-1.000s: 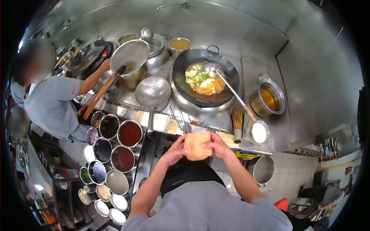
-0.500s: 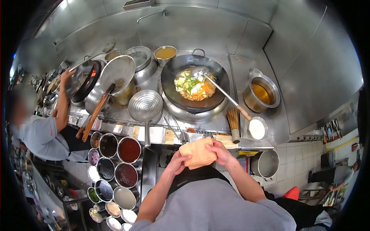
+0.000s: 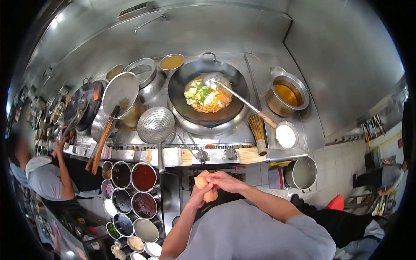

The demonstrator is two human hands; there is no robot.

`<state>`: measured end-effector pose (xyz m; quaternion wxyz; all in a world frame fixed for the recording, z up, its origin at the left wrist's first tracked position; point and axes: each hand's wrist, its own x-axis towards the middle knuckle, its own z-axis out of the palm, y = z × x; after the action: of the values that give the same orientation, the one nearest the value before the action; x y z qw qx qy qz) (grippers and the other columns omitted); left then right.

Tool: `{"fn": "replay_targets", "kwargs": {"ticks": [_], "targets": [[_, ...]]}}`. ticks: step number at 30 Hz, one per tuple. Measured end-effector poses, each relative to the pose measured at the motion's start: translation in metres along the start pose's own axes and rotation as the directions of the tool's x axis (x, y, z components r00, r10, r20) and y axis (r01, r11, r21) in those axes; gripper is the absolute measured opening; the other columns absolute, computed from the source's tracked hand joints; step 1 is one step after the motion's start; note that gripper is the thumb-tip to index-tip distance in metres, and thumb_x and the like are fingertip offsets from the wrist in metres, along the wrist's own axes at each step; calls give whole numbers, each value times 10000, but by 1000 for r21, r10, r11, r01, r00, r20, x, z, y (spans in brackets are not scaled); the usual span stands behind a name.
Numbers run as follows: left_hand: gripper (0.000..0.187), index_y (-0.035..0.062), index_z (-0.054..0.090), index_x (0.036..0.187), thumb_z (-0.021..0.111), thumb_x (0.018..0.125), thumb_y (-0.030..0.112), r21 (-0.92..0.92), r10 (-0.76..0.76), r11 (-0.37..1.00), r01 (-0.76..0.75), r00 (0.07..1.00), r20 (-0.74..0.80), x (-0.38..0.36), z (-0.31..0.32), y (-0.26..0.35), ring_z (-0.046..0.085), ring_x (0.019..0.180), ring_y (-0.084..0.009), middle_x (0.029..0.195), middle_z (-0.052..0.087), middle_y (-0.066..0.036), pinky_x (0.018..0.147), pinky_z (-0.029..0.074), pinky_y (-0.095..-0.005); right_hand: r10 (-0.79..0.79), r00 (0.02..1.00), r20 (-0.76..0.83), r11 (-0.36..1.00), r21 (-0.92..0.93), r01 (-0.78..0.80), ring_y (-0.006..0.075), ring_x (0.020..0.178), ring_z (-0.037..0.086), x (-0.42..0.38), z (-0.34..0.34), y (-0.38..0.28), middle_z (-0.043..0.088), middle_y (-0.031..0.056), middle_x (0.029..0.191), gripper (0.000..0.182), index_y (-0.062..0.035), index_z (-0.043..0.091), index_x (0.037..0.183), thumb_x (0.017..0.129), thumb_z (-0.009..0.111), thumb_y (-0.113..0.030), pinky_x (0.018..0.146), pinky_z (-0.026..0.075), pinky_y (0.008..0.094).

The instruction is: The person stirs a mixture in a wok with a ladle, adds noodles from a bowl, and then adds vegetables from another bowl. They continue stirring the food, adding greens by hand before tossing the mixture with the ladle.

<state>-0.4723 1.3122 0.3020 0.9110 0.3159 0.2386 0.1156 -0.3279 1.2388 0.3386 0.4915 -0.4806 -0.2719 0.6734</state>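
Note:
My left hand (image 3: 198, 196) is closed around a bunched-up orange cloth (image 3: 210, 196) in front of my body. The fingers of my right hand (image 3: 226, 181) are pressed together at the top of the same cloth, touching my left hand. Beyond them a black wok (image 3: 177, 89) sits on the burner with shredded cabbage, carrot and green strips (image 3: 209, 96) in it. A steel ladle (image 3: 238, 96) rests with its bowl in the wok and its wooden handle towards the white bowl (image 3: 286, 135).
A perforated skimmer (image 3: 155, 125), a bamboo brush (image 3: 256, 130) and a pot of amber liquid (image 3: 281, 97) lie around the wok. Sauce containers (image 3: 144, 177) stand at lower left. A co-worker (image 3: 47, 175) stands at far left; another person (image 3: 381, 177) is at far right.
The cloth, held flat between both hands before, is now bunched up in them and further left. My right hand has moved left to meet my left hand. The co-worker's arm has come down.

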Motion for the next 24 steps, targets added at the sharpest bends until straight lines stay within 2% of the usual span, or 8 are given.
{"fn": "replay_targets", "kwargs": {"ticks": [4,9,12,14,15,17,20,24], "targets": [[594,47,350,1221,643,710,125,47,-67,996,69,997,-45,-17,-8,3,557,900,-216,1019,520,-110,749,494,-354,48,997,52,999,12,-49,115,868,566,-19,-8,-8,570,57,995,326,-44,506,1124,908,454,-282,713,484,243],[556,50,376,1194,573,707,232,-174,-118,980,97,986,-114,-52,-37,-11,565,870,-311,973,537,-153,780,479,-487,323,868,-377,942,35,-335,121,704,614,-28,-100,89,618,58,847,224,-55,582,954,834,561,-243,550,501,223],[612,119,357,1233,574,688,294,-379,-66,925,28,994,-87,-69,-32,-3,562,881,-307,970,530,-144,798,445,-555,334,753,-567,943,202,-266,143,649,604,-8,-162,191,606,70,799,173,-43,584,874,793,591,-196,499,502,250],[649,135,353,1238,590,670,338,-460,-84,887,40,994,-76,-78,-29,1,555,898,-306,988,524,-154,800,428,-589,349,555,-755,937,279,-209,132,581,564,7,-183,223,588,61,775,160,-53,565,906,797,577,-169,489,502,279],[647,136,352,1236,598,672,338,-453,-82,890,47,995,-59,-82,-27,5,551,907,-314,995,522,-156,818,413,-600,355,568,-742,935,285,-212,132,581,564,13,-187,228,588,61,775,160,-53,565,906,797,577,-169,489,502,279],[647,137,353,1235,602,672,337,-432,-93,900,54,993,-68,-91,-26,8,547,917,-320,999,521,-157,824,408,-603,444,404,-800,867,498,33,130,525,510,33,-194,230,572,47,757,162,-71,532,928,785,580,-132,489,490,297],[644,133,358,1228,611,672,339,-419,-110,906,63,990,-89,-104,-28,10,535,933,-341,1017,520,-163,832,395,-615,406,477,-780,792,560,243,131,504,481,59,-209,243,565,36,723,193,-95,506,912,748,607,-82,482,461,298],[642,143,326,1248,589,688,316,-416,-97,909,38,988,-120,-116,-33,3,530,961,-336,1020,518,-165,854,385,-608,384,466,-798,789,545,283,137,525,500,69,-212,234,562,28,694,180,-117,495,875,742,611,-79,490,433,292]]}}
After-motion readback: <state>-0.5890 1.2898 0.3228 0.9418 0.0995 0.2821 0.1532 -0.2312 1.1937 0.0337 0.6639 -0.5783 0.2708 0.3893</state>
